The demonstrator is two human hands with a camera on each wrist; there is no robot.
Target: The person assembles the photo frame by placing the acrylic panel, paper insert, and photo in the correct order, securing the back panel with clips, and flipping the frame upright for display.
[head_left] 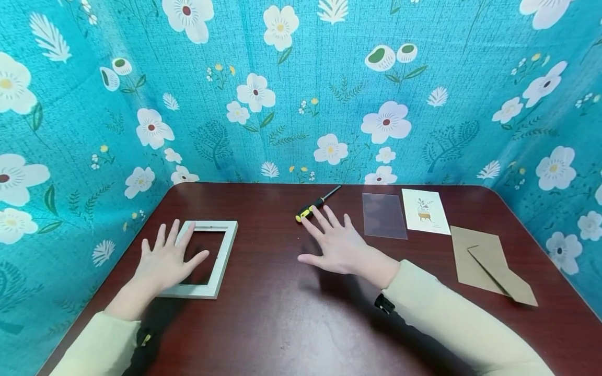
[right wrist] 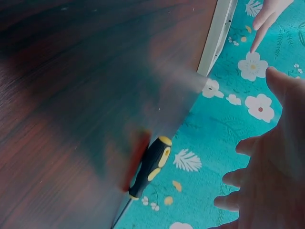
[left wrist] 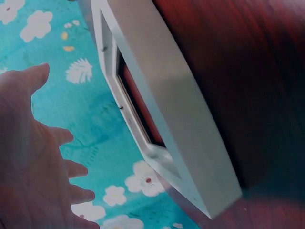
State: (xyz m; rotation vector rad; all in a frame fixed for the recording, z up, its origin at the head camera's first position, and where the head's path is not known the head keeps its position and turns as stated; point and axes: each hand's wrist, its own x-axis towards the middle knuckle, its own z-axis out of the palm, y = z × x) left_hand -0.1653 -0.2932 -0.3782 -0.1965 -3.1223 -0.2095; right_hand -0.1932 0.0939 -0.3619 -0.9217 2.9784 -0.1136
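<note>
My left hand (head_left: pixel 164 263), fingers spread and palm down, hovers above a pale rectangular picture frame (head_left: pixel 223 258) at the table's left. The frame's middle is open, with dark wood showing through. In the left wrist view a gap separates the palm (left wrist: pixel 28 162) from the frame (left wrist: pixel 176 105). My right hand (head_left: pixel 338 245) is spread too, over the centre of the table, holding nothing. Just beyond its fingertips lies a black-and-yellow screwdriver (head_left: pixel 308 211), its shaft pointing to the back right. The right wrist view shows the screwdriver's handle (right wrist: pixel 152 164) apart from the fingers.
Right of the screwdriver, a clear plastic sheet (head_left: pixel 384 216) lies flat beside a white card (head_left: pixel 425 211) with a potted-plant picture. Farther right is a brown backing board (head_left: pixel 477 250) with a stand leg (head_left: pixel 505 277) angled across it. A blue floral curtain (head_left: pixel 291 130) surrounds the dark table (head_left: pixel 263 324).
</note>
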